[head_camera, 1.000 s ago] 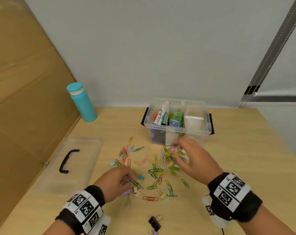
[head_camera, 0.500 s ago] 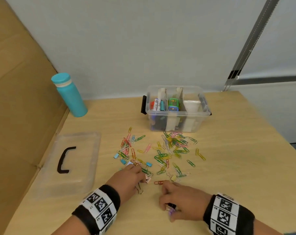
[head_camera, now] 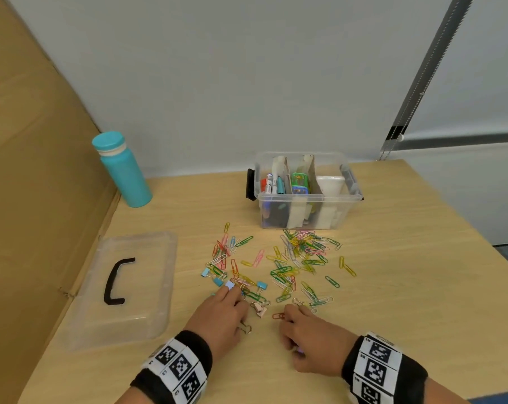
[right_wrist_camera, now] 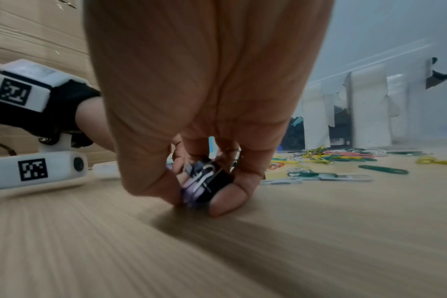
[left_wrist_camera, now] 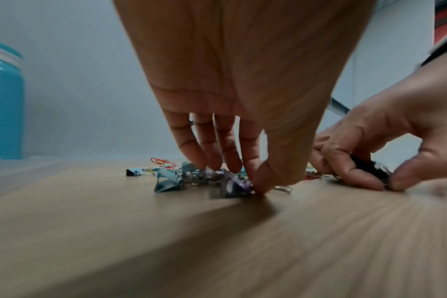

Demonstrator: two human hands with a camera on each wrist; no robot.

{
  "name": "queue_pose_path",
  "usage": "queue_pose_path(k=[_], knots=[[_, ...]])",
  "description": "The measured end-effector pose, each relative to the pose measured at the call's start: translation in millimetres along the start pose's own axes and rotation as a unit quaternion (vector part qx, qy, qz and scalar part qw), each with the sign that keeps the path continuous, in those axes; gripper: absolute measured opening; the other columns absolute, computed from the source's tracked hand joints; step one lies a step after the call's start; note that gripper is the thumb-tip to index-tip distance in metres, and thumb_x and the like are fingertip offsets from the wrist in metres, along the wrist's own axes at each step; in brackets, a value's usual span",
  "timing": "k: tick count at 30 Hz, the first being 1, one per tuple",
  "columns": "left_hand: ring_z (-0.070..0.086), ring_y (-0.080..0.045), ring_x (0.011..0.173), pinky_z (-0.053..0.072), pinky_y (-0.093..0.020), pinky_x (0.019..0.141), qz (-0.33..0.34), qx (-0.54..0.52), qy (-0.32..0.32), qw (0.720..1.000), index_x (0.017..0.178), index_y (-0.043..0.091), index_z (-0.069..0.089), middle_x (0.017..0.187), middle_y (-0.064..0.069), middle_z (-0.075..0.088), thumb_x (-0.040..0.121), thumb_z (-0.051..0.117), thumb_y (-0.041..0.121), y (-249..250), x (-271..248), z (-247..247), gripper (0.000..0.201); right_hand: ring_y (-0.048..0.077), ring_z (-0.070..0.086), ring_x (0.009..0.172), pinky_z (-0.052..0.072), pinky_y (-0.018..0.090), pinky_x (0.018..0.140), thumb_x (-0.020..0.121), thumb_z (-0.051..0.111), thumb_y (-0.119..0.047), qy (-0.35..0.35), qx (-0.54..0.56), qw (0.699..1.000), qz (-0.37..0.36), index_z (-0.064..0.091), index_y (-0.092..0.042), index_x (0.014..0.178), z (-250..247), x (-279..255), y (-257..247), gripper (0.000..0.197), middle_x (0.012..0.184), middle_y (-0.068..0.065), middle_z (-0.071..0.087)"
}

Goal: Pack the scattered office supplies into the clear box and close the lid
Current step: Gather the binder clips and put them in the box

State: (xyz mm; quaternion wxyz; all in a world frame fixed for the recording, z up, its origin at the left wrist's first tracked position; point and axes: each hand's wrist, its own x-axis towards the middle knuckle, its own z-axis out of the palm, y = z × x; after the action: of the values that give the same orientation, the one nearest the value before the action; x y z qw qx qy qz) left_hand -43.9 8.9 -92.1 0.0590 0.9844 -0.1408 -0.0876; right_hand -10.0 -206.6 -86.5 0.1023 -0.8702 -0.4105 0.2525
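Note:
Coloured paper clips (head_camera: 290, 266) and small binder clips (head_camera: 218, 281) lie scattered on the wooden table in front of the clear box (head_camera: 308, 197), which stands open with pens and white items inside. My left hand (head_camera: 235, 295) reaches forward, its fingers fairly straight and pointing down onto a purple binder clip (left_wrist_camera: 234, 185) and blue ones (left_wrist_camera: 167, 181). Close to the table's near edge, my right hand (head_camera: 290, 336) is curled round black and purple binder clips (right_wrist_camera: 218, 181), pinched between thumb and fingers against the table.
The clear lid (head_camera: 148, 304) with a black handle lies flat at the left. A teal bottle (head_camera: 121, 170) stands at the back left beside a cardboard wall (head_camera: 28, 199). Bare table stretches to the right of the paper clips.
My right hand came back from the paper clips near the box to the near edge and closed on the black binder clips. My left hand stayed at the binder clips.

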Motion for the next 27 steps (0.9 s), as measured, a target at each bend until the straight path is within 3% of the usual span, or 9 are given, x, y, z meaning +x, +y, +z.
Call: queue_pose_path(k=[2, 4, 8, 11, 14, 18, 20, 23, 27], knots=[[0.058, -0.016, 0.089, 0.047, -0.024, 0.067, 0.006, 0.000, -0.020, 1.000, 0.080, 0.026, 0.059, 0.094, 0.007, 0.057, 0.062, 0.066, 0.025, -1.5, -3.1, -0.5, 0.019, 0.013, 0.032, 0.097, 0.030, 0.019, 0.081, 0.084, 0.051, -0.013, 0.016, 0.014, 1.000, -0.004, 0.058, -0.009, 0.097, 0.3, 1.2, 3.0, 0.016, 0.114, 0.003, 0.040], [0.058, -0.009, 0.073, 0.045, -0.018, 0.056, 0.009, 0.026, -0.018, 0.999, 0.069, 0.033, 0.054, 0.080, 0.013, 0.055, 0.048, 0.069, 0.034, -3.8, -1.9, 3.8, 0.026, 0.015, 0.038, 0.099, 0.026, 0.014, 0.085, 0.086, 0.049, -0.013, 0.030, 0.029, 0.999, -0.010, 0.059, -0.009, 0.098, 1.0, 1.9, 7.0, 0.016, 0.109, 0.000, 0.040], [0.057, -0.011, 0.070, 0.045, -0.020, 0.056, 0.001, 0.028, 0.002, 1.000, 0.069, 0.031, 0.051, 0.077, 0.012, 0.054, 0.058, 0.055, 0.031, -5.9, -3.4, 7.6, 0.012, 0.010, 0.039, 0.090, 0.029, 0.012, 0.075, 0.085, 0.048, -0.010, 0.050, 0.080, 0.995, -0.014, 0.061, -0.015, 0.096, 2.0, 4.7, 16.1, 0.018, 0.101, -0.008, 0.039], [0.055, -0.007, 0.066, 0.045, -0.018, 0.056, -0.006, 0.031, -0.014, 0.999, 0.073, 0.037, 0.051, 0.074, 0.017, 0.052, 0.046, 0.064, 0.040, -6.3, -3.5, 6.2, 0.031, 0.002, 0.046, 0.081, 0.035, 0.009, 0.072, 0.083, 0.051, -0.011, 0.068, 0.147, 0.987, -0.011, 0.061, -0.017, 0.092, 0.1, 5.4, 22.9, 0.015, 0.097, -0.008, 0.045], [0.053, -0.005, 0.071, 0.044, -0.018, 0.064, -0.019, 0.011, 0.022, 1.000, 0.081, 0.040, 0.051, 0.078, 0.019, 0.051, 0.057, 0.050, 0.044, -3.8, -4.9, -2.9, 0.024, -0.001, 0.050, 0.082, 0.039, 0.009, 0.078, 0.082, 0.057, -0.012, 0.099, 0.244, 0.965, 0.002, 0.062, -0.022, 0.088, -4.6, 1.4, 30.2, 0.013, 0.094, -0.011, 0.050], [0.049, -0.004, 0.086, 0.045, -0.014, 0.080, -0.043, -0.179, 0.037, 0.982, 0.101, 0.025, 0.058, 0.103, 0.011, 0.041, 0.086, 0.053, 0.025, 0.6, -4.0, -17.0, 0.015, 0.004, 0.058, 0.076, 0.049, 0.021, 0.074, 0.084, 0.062, -0.012, 0.137, 0.398, 0.907, 0.035, 0.062, -0.024, 0.087, -18.8, -1.2, 43.0, 0.013, 0.097, -0.003, 0.061], [0.048, 0.001, 0.077, 0.044, -0.009, 0.073, -0.053, -0.233, 0.054, 0.969, 0.099, 0.019, 0.052, 0.102, 0.009, 0.036, 0.091, 0.050, 0.019, 4.3, -0.2, -18.8, 0.008, 0.011, 0.060, 0.069, 0.052, 0.024, 0.068, 0.086, 0.061, -0.003, 0.154, 0.480, 0.862, 0.051, 0.062, -0.013, 0.087, -27.7, -0.1, 47.9, 0.011, 0.094, 0.001, 0.063], [0.039, -0.007, 0.068, 0.040, -0.014, 0.068, -0.089, -0.266, 0.058, 0.958, 0.090, 0.015, 0.043, 0.091, 0.004, 0.035, 0.094, 0.041, 0.015, 12.0, 8.9, -15.4, 0.005, 0.015, 0.058, 0.067, 0.052, 0.024, 0.064, 0.086, 0.060, 0.004, 0.186, 0.542, 0.816, 0.071, 0.061, -0.007, 0.086, -41.3, 1.1, 54.8, 0.011, 0.079, 0.001, 0.062], [0.031, -0.011, 0.058, 0.029, -0.016, 0.057, -0.138, -0.274, 0.035, 0.951, 0.088, 0.009, 0.042, 0.073, -0.002, 0.041, 0.095, 0.038, 0.016, 15.9, 18.5, -4.6, 0.010, 0.015, 0.057, 0.064, 0.051, 0.021, 0.062, 0.086, 0.060, 0.005, 0.241, 0.542, 0.801, 0.074, 0.061, -0.007, 0.086, -65.2, -2.5, 62.8, 0.012, 0.073, 0.005, 0.060]])
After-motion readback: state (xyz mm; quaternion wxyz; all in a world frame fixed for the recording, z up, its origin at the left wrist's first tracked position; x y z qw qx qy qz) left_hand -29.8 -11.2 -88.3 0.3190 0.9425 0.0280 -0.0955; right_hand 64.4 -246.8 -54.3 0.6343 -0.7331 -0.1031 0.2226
